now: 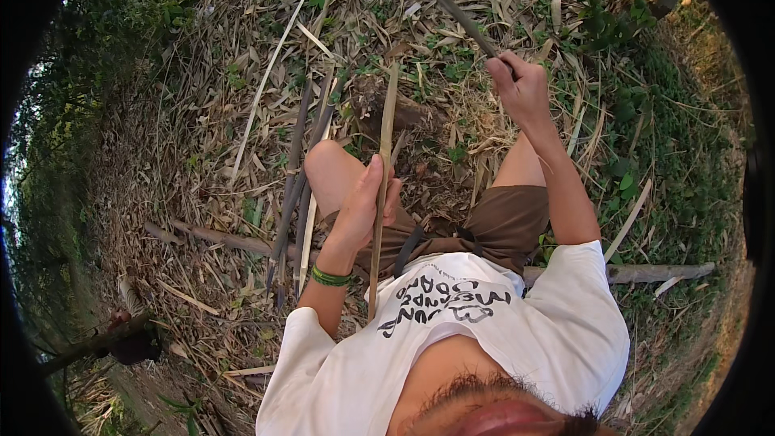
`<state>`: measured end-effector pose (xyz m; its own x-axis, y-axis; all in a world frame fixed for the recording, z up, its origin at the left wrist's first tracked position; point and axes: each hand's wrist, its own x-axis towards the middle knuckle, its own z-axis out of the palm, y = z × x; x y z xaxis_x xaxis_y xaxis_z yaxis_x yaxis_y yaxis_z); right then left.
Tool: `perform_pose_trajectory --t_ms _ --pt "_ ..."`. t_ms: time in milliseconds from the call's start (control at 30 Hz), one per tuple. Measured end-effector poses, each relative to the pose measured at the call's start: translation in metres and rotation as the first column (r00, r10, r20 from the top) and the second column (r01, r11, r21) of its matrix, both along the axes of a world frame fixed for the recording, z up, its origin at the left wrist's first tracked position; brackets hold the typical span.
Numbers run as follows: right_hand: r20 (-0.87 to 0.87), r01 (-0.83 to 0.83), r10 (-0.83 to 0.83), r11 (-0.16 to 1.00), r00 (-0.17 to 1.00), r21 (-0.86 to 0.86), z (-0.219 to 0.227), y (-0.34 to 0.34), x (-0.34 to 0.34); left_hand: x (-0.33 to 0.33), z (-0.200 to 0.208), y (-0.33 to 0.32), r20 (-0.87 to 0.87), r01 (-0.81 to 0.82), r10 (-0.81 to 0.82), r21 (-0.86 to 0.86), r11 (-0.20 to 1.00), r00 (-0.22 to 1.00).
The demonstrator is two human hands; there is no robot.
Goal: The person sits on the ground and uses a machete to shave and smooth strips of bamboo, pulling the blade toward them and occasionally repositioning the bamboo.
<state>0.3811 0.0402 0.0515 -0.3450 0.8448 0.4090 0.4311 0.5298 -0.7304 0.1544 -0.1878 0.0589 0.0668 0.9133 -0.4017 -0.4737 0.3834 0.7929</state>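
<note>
My left hand (378, 200) is closed around a split bamboo strip (386, 125), held upright in front of my left thigh. Its lower end reaches down beside my shirt. Out ahead on the right, my right hand (518, 89) grips the near end of a long, slightly curved grey-green stick (448, 6), which runs up and left out of the picture. A short log (404, 111) lies on the ground between my knees, partly behind the bamboo strip.
Several dark and pale bamboo strips (297, 169) lie left of my left knee. Farther left is a long thin pale strip (270, 73). A pole (646, 273) lies crosswise by my hips on the right. Dry leaves cover the ground, with green plants (630, 165) at right.
</note>
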Motion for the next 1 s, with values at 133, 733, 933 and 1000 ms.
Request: perform_pose_trajectory --t_ms 133,733,933,1000 --pt "0.16 -0.212 0.17 0.93 0.972 0.299 -0.001 -0.062 -0.03 0.004 0.011 0.026 0.014 0.039 -0.038 -0.01 0.999 0.999" --pt "0.011 0.065 -0.065 0.998 0.998 0.02 0.002 0.006 -0.007 0.014 0.008 0.009 0.25 0.202 -0.202 0.027 0.979 0.947" --pt "0.174 -0.289 0.244 0.9 0.954 0.326 0.018 -0.073 -0.036 0.011 0.004 0.026 0.444 0.24 -0.161 -0.129 0.962 0.881" --pt "0.231 -0.313 0.24 0.876 0.943 0.367 0.018 -0.076 -0.037 0.01 0.004 0.027 0.446 0.265 -0.185 -0.122 0.957 0.876"
